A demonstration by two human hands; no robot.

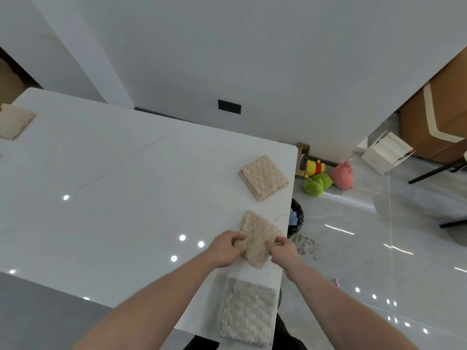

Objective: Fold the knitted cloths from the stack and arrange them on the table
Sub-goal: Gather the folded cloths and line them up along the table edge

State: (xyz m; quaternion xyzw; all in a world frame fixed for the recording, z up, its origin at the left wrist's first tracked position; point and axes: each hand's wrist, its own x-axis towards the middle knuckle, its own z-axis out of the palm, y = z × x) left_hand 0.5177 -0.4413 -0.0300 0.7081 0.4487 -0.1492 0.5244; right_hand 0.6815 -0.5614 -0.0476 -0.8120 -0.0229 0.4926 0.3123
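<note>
Knitted cloths are lying along the right side of the big white table (113,173). Both hands are pinching a beige cloth (257,238) between them, near the table's right edge. The left hand (225,248) is gripping its left side with curled fingers, and the right hand (284,251) is gripping its right side. This cloth is bunching up where they are holding it. A grey cloth (247,311) is lying flat just behind the hands, closer to the person. A folded beige cloth (264,178) is sitting past the hands, apart from them. Soft toys (326,176) are lying on the floor far beyond the right hand.
</note>
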